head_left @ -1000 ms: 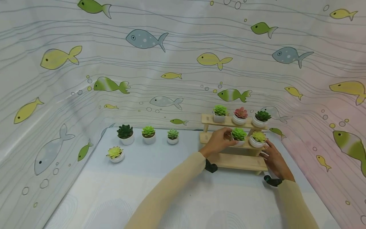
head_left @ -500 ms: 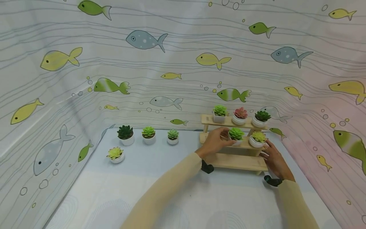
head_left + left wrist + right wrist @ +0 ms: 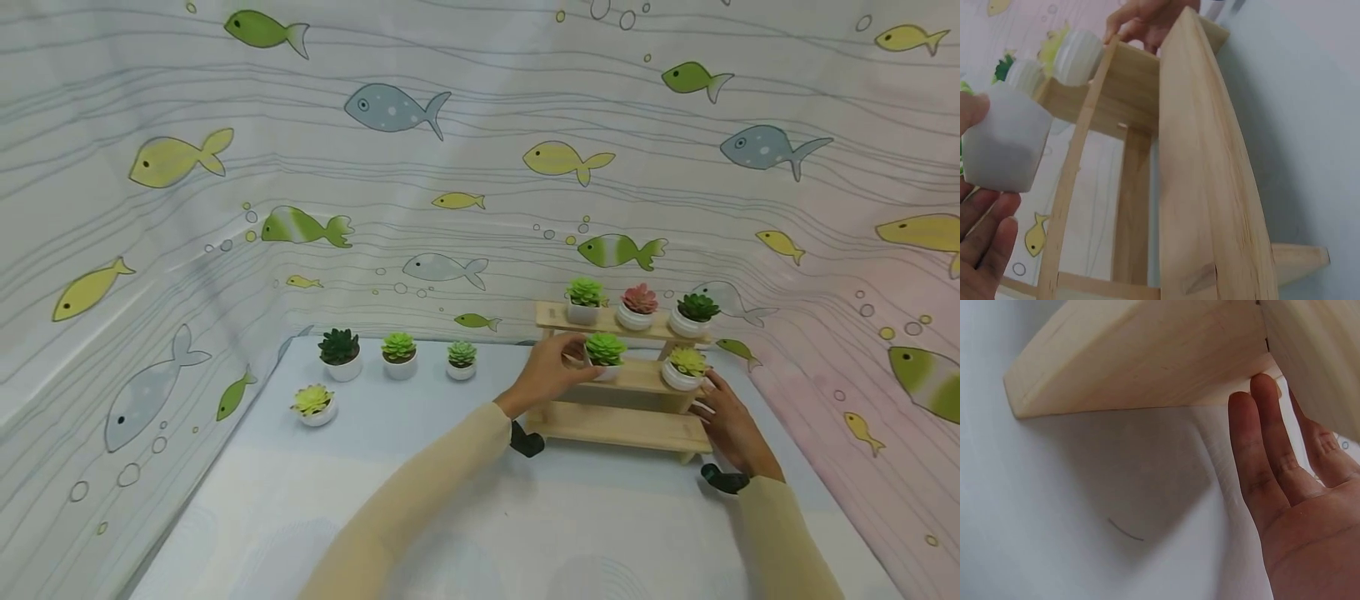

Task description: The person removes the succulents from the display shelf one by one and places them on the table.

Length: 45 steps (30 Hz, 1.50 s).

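My left hand (image 3: 551,371) pinches the white pot of a bright green artificial succulent (image 3: 604,350), with the thumb in front and the fingers behind. In the left wrist view this white pot (image 3: 1007,140) sits between thumb and fingertips, beside the middle tier. The wooden three-tier plant stand (image 3: 622,423) carries a yellow-green succulent (image 3: 686,367) at the right of its middle tier. My right hand (image 3: 731,421) is at the stand's right end. Seen from the right wrist, its fingers (image 3: 1254,447) are nearly straight and lie against the wooden side.
On the top tier stand a green succulent (image 3: 584,300), a pink one (image 3: 637,305) and a dark green one (image 3: 693,314). Several more potted succulents, including a dark one (image 3: 341,354) and a yellow one (image 3: 314,404), stand on the table's left. A fish-patterned cloth (image 3: 480,225) surrounds the table.
My left hand has moved the green succulent leftward along the middle tier, widening the gap to the yellow-green one. The right hand stays at the stand's end. The head view has shifted slightly.
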Each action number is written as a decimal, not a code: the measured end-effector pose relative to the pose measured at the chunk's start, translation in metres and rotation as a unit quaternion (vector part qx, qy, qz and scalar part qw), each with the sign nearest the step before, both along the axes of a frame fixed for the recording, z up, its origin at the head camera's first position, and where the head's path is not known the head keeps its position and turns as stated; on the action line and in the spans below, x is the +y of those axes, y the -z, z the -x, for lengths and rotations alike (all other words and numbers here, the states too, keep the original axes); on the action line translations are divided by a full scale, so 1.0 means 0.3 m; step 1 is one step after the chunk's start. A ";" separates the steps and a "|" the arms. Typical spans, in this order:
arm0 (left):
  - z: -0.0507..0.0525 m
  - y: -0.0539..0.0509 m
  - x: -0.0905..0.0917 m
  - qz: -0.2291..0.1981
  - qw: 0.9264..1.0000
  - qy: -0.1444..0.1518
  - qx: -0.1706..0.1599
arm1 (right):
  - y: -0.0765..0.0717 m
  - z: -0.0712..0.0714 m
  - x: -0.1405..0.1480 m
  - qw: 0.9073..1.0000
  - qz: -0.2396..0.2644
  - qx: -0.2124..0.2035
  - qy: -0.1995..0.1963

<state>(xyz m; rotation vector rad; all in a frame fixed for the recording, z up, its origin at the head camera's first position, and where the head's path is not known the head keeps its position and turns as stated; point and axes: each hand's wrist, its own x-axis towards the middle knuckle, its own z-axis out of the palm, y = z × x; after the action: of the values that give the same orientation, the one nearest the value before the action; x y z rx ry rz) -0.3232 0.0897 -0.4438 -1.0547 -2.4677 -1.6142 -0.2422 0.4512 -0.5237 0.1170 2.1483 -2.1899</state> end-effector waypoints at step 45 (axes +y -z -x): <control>-0.030 0.054 -0.319 0.016 0.998 -0.021 0.051 | 0.008 0.020 -0.006 0.999 -0.017 -0.030 0.010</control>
<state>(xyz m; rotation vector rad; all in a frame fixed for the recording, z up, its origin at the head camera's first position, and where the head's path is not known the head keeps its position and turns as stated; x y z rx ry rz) -0.3143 -0.0060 -0.4601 -1.0542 -2.4403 -1.4770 -0.2483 0.4495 -0.5260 0.2054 2.1619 -2.1326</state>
